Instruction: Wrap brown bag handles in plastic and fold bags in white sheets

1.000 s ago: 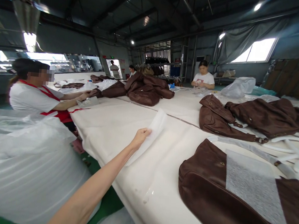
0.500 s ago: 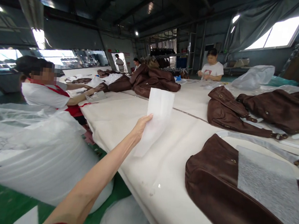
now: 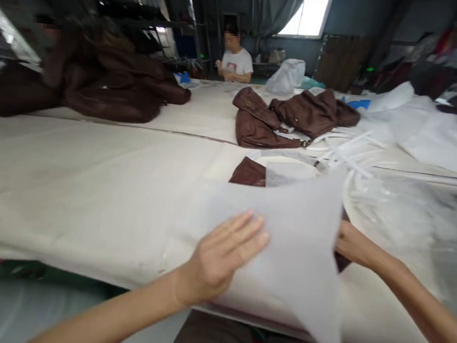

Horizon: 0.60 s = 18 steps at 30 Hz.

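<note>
A thin white sheet point(image 3: 299, 231) is spread in front of me over a dark brown leather bag point(image 3: 248, 172), hiding most of it. My left hand point(image 3: 225, 251) lies across the front of the sheet with its fingers stretched out. The thumb of that hand is not visible. At the sheet's right edge, my right hand point(image 3: 348, 243) reaches behind it beside a dark brown patch of the bag. The sheet covers the fingers of my right hand. A wrapped strap point(image 3: 289, 155) arches above the bag, near a piece of grey-white padding point(image 3: 286, 175).
More brown bags point(image 3: 309, 114) lie across the cream table point(image 3: 70, 189), with a dark heap of bags point(image 3: 116, 87) at the left. White strips point(image 3: 346, 150) and clear plastic point(image 3: 404, 213) are at the right. A person point(image 3: 238, 60) in a white shirt is beyond the table.
My view has swung right. The white sheet, held folded in my left hand before, is now spread over the brown bag. My right hand has come into view.
</note>
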Each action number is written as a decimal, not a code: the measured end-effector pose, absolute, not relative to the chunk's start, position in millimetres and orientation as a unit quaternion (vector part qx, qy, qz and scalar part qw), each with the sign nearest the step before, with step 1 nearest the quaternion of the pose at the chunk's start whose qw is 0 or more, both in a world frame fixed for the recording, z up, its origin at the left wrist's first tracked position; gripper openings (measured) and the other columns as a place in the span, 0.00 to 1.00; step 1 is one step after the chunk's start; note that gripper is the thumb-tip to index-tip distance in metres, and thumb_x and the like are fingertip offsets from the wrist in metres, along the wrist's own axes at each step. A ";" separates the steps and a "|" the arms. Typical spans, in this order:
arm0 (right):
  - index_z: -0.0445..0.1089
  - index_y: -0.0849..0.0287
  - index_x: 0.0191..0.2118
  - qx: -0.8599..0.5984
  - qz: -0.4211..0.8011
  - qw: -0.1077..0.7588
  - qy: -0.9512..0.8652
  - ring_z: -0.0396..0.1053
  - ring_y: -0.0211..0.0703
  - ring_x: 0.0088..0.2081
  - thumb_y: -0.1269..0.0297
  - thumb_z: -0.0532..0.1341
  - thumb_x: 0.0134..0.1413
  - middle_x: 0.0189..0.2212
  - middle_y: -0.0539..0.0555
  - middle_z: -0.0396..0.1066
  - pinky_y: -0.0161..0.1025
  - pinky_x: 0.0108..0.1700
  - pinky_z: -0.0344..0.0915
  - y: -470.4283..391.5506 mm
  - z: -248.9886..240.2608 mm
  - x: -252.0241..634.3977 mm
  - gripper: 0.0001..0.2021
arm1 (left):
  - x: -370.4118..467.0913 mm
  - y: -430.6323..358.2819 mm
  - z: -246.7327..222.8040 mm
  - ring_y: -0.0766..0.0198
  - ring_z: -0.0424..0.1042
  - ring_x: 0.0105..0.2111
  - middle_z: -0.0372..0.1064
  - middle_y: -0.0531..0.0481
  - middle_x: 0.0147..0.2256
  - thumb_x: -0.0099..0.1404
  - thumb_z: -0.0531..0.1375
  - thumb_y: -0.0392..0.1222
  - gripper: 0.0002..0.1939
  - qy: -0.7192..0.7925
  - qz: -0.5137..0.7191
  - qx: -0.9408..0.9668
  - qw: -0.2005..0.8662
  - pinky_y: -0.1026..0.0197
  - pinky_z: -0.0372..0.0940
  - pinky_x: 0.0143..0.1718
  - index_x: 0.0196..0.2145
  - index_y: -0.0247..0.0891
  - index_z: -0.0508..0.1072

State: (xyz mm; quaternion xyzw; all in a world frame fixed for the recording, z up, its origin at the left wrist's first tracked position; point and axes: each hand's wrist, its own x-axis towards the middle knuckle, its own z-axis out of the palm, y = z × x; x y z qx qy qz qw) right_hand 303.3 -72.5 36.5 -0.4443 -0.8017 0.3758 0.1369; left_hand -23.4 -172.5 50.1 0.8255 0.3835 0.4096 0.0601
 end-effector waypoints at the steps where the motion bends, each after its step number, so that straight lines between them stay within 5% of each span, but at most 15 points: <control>1: 0.72 0.57 0.36 -0.437 0.407 0.138 -0.790 0.70 0.49 0.38 0.48 0.58 0.56 0.35 0.55 0.71 0.45 0.42 0.69 -69.3 39.9 303.4 0.17 | -4.2 -174.8 33.0 0.55 0.63 0.61 0.70 0.49 0.57 0.72 0.49 0.37 0.20 0.336 0.376 0.862 0.058 0.52 0.60 0.63 0.57 0.44 0.71; 4: 0.71 0.59 0.37 -0.417 0.473 0.123 -0.766 0.68 0.47 0.39 0.50 0.62 0.50 0.36 0.53 0.69 0.40 0.41 0.66 -61.8 50.4 305.9 0.16 | 37.7 -170.2 -10.8 0.50 0.48 0.67 0.62 0.40 0.62 0.69 0.45 0.28 0.26 0.300 0.273 0.913 -0.040 0.42 0.54 0.65 0.62 0.34 0.63; 7: 0.71 0.60 0.37 -0.424 0.490 0.081 -0.757 0.66 0.42 0.36 0.50 0.59 0.54 0.34 0.50 0.68 0.36 0.39 0.63 -57.2 61.1 309.9 0.17 | 54.1 -159.4 -32.7 0.46 0.39 0.69 0.58 0.37 0.64 0.68 0.45 0.26 0.27 0.344 0.236 0.905 -0.087 0.37 0.52 0.64 0.62 0.32 0.64; 13: 0.71 0.61 0.33 -0.434 0.526 0.045 -0.730 0.66 0.42 0.36 0.41 0.52 0.59 0.32 0.51 0.70 0.39 0.40 0.63 -53.3 76.5 314.2 0.26 | 63.7 -153.4 -35.0 0.43 0.32 0.70 0.53 0.37 0.66 0.66 0.48 0.27 0.27 0.361 0.217 0.903 -0.084 0.33 0.48 0.64 0.62 0.34 0.63; 18: 0.69 0.59 0.39 -0.455 0.343 0.043 -0.821 0.69 0.47 0.40 0.51 0.65 0.51 0.39 0.54 0.72 0.39 0.42 0.63 -64.9 61.4 305.0 0.17 | 66.2 -152.2 -25.6 0.39 0.35 0.69 0.48 0.36 0.68 0.63 0.55 0.39 0.30 0.371 0.185 0.910 -0.002 0.30 0.42 0.64 0.63 0.32 0.62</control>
